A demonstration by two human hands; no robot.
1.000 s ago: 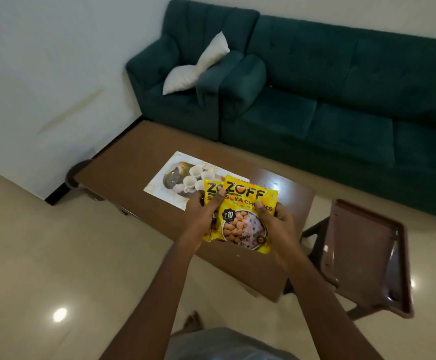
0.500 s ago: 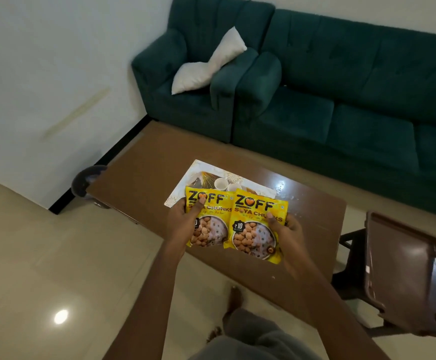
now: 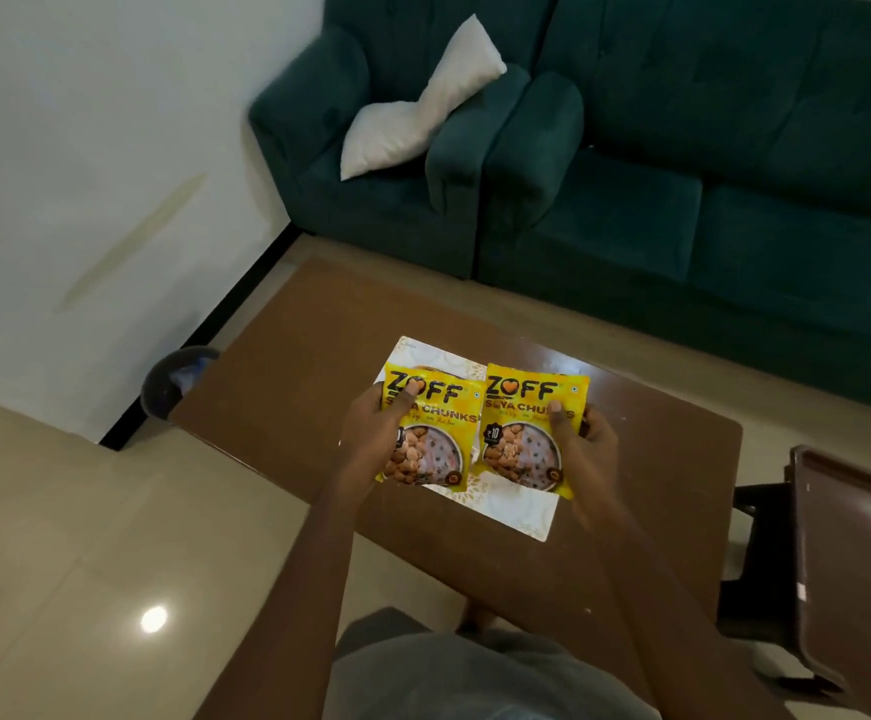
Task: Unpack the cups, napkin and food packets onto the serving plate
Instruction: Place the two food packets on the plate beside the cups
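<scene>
I hold two yellow soya chunk packets side by side above the brown table (image 3: 293, 356). My left hand (image 3: 373, 439) grips the left packet (image 3: 436, 433) with the thumb on its front. My right hand (image 3: 586, 449) grips the right packet (image 3: 524, 428) the same way. Under them lies a white rectangular serving plate (image 3: 511, 511), mostly hidden by the packets. The cups that stood on it are out of sight behind the packets.
A dark green sofa (image 3: 683, 174) with a white cushion (image 3: 412, 111) stands behind the table. A brown plastic chair (image 3: 849, 563) is at the right. A dark round bin (image 3: 173, 381) sits by the table's left corner near the wall.
The two packets were overlapped in my hands; now they are spread apart, one in each hand, and held lower over the plate. The view has shifted closer to the table.
</scene>
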